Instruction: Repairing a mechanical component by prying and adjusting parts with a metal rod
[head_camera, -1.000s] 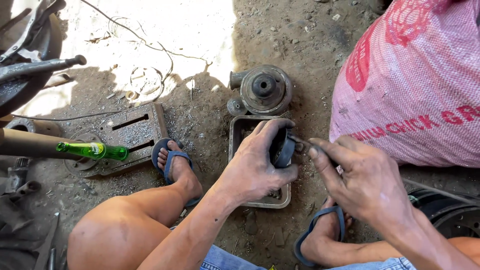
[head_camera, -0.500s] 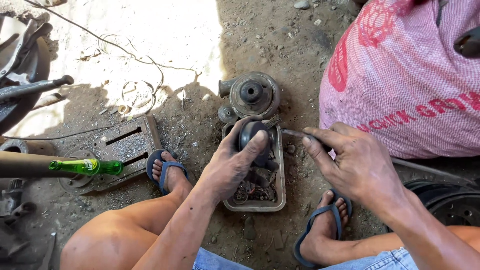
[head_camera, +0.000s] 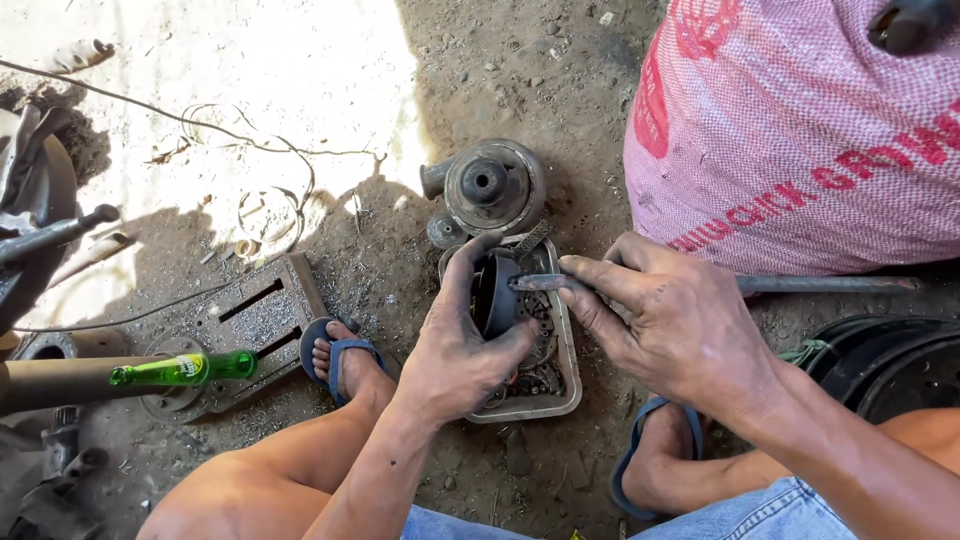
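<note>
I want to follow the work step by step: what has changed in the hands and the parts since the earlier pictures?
The left hand has turned the dark round part edge-up over the metal tray. The right hand now presses a metal rod tip against it. Both grips stayed; the pump housing, green bottle and red sack did not move.

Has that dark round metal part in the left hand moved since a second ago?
Yes. The dark round metal part was over the right rim of the grey rectangular tray; the left hand now holds it over the tray's upper left.
</note>
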